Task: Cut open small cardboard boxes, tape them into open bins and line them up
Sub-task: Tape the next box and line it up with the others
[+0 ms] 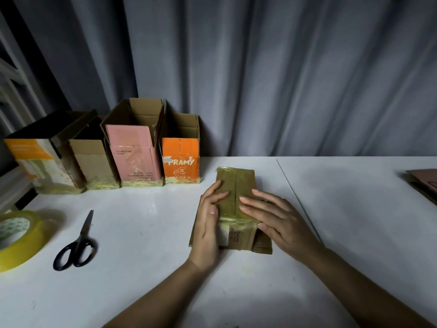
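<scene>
**Q:** What is the correct procedure for this step?

**A:** As I judge it, I am smoothing yellowish tape onto the brown taped-over cardboard box (pixel 235 200), which lies on its side on the white table (pixel 142 233), right of the orange printed cardboard bin (pixel 181 159) that ends the row of four. Press from the centre seam outward so the tape bonds without wrinkles (trapped air probably weakens the joint). Keep the box flat against the table while pressing.

**Q:** Hand positions?

**A:** My left hand (pixel 209 218) lies along the box's left edge, fingers straight and close together, thumb on top. My right hand (pixel 272 217) rests flat on the upper face, fingers extended and slightly spread; neither hand pinches anything. The black-handled scissors (pixel 76 245) and the yellow tape roll (pixel 16 237) lie well apart to the left.
</scene>
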